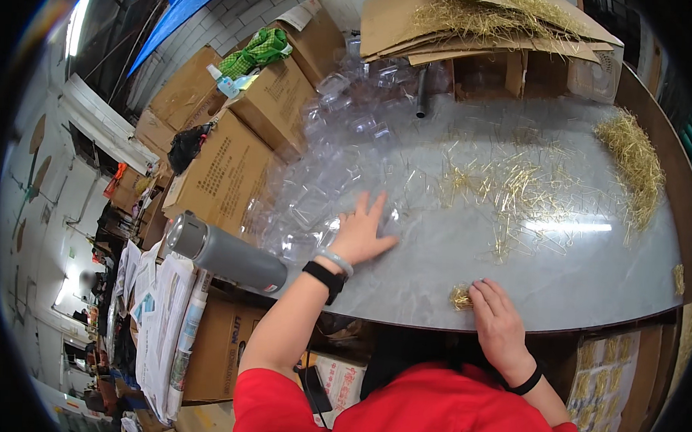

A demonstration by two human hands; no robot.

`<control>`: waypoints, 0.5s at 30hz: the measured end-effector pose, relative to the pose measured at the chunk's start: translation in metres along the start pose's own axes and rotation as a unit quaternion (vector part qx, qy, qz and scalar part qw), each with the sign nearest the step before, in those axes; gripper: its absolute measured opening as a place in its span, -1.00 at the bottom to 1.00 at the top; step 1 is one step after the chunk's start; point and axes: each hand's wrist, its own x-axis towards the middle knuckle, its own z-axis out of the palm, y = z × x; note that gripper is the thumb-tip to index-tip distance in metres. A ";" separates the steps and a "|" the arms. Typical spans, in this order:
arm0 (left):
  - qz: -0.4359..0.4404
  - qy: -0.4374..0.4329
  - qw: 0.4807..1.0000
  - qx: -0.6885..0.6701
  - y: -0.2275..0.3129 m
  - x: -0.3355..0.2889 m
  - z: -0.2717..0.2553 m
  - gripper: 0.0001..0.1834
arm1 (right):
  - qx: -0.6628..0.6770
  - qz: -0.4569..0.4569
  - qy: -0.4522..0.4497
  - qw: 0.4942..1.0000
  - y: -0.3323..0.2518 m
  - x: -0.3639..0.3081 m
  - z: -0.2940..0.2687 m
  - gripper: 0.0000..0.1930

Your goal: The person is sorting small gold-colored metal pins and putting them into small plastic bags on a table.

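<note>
Clear plastic containers (340, 162), the bulkiest heap in view, sprawl over the far-left part of the grey table (587, 285), running from its near-left edge back toward the flattened cardboard sheets (474, 30) at the table's far side. Just off the table's left edge stand stacked brown cartons (225, 174), and a grey flask (226, 251) lies on its side at the table's near-left corner. Loose gold pins (514, 195) are scattered across the middle of the table, with a thicker straw-like drift of them (637, 165) along its right rim. The left hand (363, 233) lies flat with fingers spread on the near end of the clear heap, its grip wide and closed on nothing. The right hand (499, 316) rests at the table's near edge, fingers curled down over a small gold clump (460, 298); I cannot tell whether the grip has actually pinched it or only covers it. Risks, as I judge them: the light, slippery containers could slide off the table's left edge if the flat palm pushes instead of grasping, and the tiny clump sits so near the table's front rim that a careless sweep could scatter pins onto the floor.
</note>
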 end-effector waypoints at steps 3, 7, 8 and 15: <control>0.103 0.008 0.986 -0.128 0.011 -0.032 0.001 0.11 | 0.006 0.004 0.000 1.000 0.001 0.001 0.001 -0.55; 0.129 0.049 0.970 -0.201 0.023 -0.057 0.003 0.05 | 0.012 0.020 0.008 1.000 0.000 0.001 0.002 -0.54; 0.123 0.068 0.966 -0.216 0.023 -0.061 0.003 -0.02 | 0.011 0.022 0.007 1.000 0.000 0.000 0.003 -0.54; 0.079 0.101 0.927 -0.352 0.029 -0.090 -0.014 -0.47 | 0.032 0.050 0.056 0.997 -0.007 0.000 -0.010 -0.49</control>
